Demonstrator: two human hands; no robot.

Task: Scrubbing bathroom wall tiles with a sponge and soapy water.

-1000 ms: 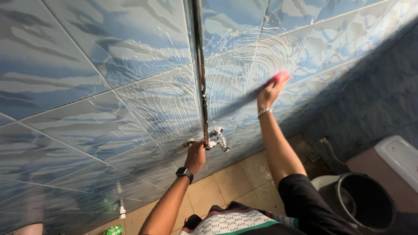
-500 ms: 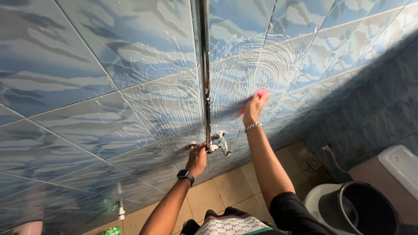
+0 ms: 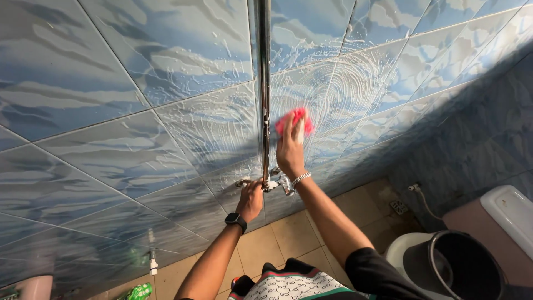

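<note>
**Pink sponge pressed to soapy blue wall beside the chrome pipe**

Pink and crumpled, the sponge [image 3: 293,120] sits flat against the blue tiled wall [image 3: 139,150], just right of the upright chrome pipe [image 3: 264,83]. The right hand [image 3: 290,151] grasps it, fingers spread over its lower part and pushing it onto the tile; a silver bracelet [image 3: 300,179] circles that wrist. White soap lather lies in curved streaks across the tiles on both sides of the pipe, thickest around the sponge.

Lower down, the left hand [image 3: 251,199] is clenched around the tap fitting [image 3: 276,181] at the foot of the pipe, a black wristwatch [image 3: 235,220] on its wrist. Both hands are close together, the right one directly above the fitting.

At the bottom right corner of the view stands a dark bucket [image 3: 466,266], with a white toilet cistern [image 3: 511,208] just beyond it. Tan floor tiles [image 3: 288,233] meet the base of the wall. A small white tap [image 3: 152,261] sticks out of the wall near the lower left, a green object [image 3: 136,291] below it.
</note>
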